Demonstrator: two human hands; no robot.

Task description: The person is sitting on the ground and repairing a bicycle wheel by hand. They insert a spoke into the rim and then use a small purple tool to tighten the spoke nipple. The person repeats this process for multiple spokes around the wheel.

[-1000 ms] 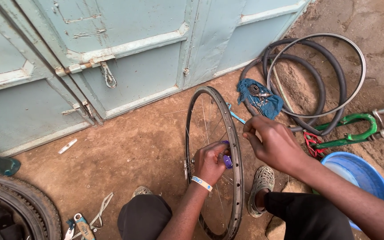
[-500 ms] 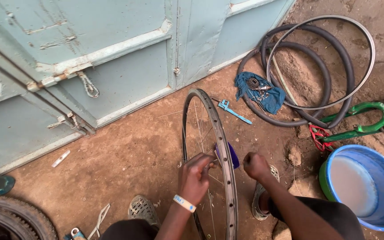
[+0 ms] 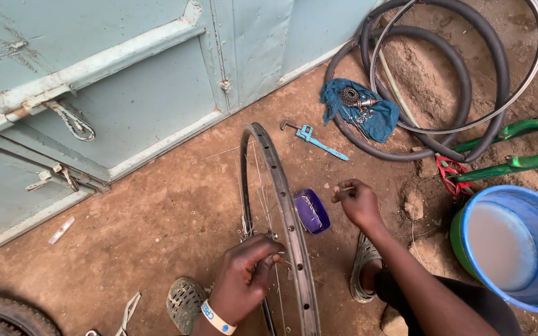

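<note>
Bike rim [image 3: 281,205] stands upright on the dirt, centre of the frame. Left hand [image 3: 247,270] at bottom centre grips it at the hub and spokes. Right hand [image 3: 357,200] pinches a thin spoke [image 3: 345,188] just right of the little purple dish [image 3: 311,211]. Blue bucket [image 3: 505,292] sits lower right.

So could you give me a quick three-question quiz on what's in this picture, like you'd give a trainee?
1. True or false: the left hand grips the upright bicycle rim near its hub.
2. What sits on the dirt just right of the rim? A) purple dish B) red brick C) glass bottle
3. What does the right hand pinch between its fingers?

Key: 1 true. 2 A, the purple dish. 3 A thin spoke-like piece; too small to tell more.
</note>
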